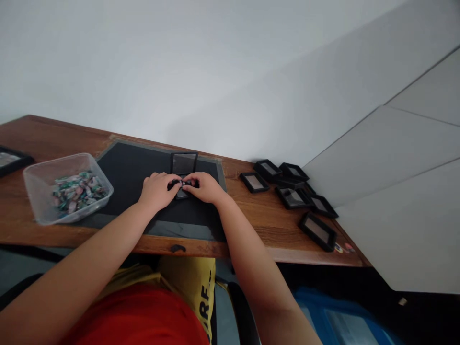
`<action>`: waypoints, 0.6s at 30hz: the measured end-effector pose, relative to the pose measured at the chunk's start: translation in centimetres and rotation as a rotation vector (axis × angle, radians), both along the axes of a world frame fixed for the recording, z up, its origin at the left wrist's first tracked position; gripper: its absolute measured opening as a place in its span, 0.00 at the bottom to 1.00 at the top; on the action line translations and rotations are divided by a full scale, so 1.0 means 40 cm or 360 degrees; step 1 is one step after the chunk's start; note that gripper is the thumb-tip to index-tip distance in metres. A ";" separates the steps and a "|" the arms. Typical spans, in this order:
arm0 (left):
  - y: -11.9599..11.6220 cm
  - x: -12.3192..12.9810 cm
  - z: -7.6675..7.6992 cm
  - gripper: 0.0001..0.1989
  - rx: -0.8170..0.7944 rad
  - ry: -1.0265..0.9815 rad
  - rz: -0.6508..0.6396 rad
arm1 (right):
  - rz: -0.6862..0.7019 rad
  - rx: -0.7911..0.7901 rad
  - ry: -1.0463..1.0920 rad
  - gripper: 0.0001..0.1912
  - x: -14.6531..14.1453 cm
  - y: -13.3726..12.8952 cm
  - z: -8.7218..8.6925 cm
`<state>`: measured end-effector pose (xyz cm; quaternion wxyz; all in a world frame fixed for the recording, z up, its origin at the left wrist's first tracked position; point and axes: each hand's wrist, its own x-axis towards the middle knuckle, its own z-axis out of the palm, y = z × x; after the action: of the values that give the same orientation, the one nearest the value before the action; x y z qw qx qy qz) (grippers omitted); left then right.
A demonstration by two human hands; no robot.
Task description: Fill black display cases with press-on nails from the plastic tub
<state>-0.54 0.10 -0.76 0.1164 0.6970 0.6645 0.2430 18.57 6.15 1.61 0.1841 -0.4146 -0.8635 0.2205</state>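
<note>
The left hand and the right hand both have the grip closed with fingertips on one small pale-purple piece, above one open black rectangular case, between one clear plastic tub and at least six black rectangular frames.

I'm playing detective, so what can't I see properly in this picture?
All in the head view:
- the small thing between the left hand and right hand: tiny, and fingers partly cover it
- the black case at far left: cut off by the picture's edge
- each piece in the plastic tub: blurred
- the coloured marks by the table's right corner: too small
</note>
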 end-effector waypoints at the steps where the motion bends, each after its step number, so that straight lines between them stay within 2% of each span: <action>1: 0.000 0.000 0.000 0.16 0.0004 -0.0005 0.0004 | -0.0003 -0.0005 0.0000 0.10 0.000 -0.001 0.000; 18: 0.003 -0.003 -0.011 0.09 0.0144 -0.0174 0.0013 | -0.0071 -0.0052 -0.0004 0.10 0.001 -0.013 0.002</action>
<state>-0.66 0.20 -1.20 0.1200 0.6844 0.6484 0.3110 18.59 5.63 1.70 0.1811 -0.4371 -0.8505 0.2298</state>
